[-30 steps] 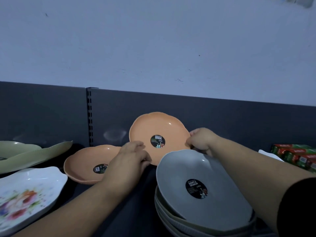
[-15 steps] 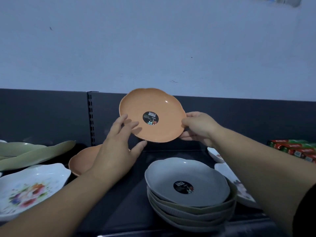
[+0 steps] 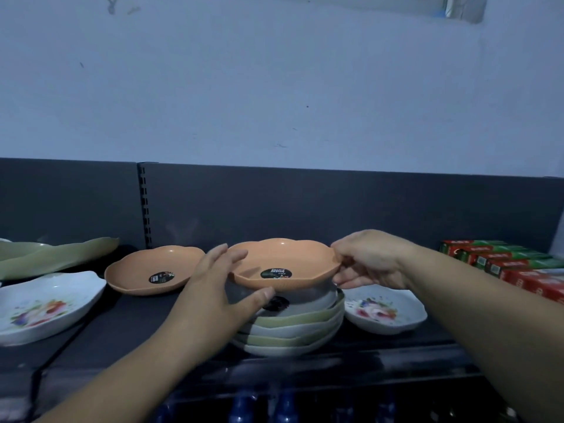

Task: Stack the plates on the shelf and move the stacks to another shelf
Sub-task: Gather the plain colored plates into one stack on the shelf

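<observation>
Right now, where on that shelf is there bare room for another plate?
Bare shelf shows in front of the resting orange plate, between the left floral plate and the stack. Right of the stack it is crowded: small floral plate, then red boxes.

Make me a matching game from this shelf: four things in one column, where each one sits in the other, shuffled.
1. held orange plate
2. other orange plate
3. small floral plate
4. red and green boxes

A. far right of the shelf
B. between left hand and right hand, above the stack
C. on the shelf, left of the stack
D. just right of the stack

Pairs: 1-B, 2-C, 3-D, 4-A
</observation>
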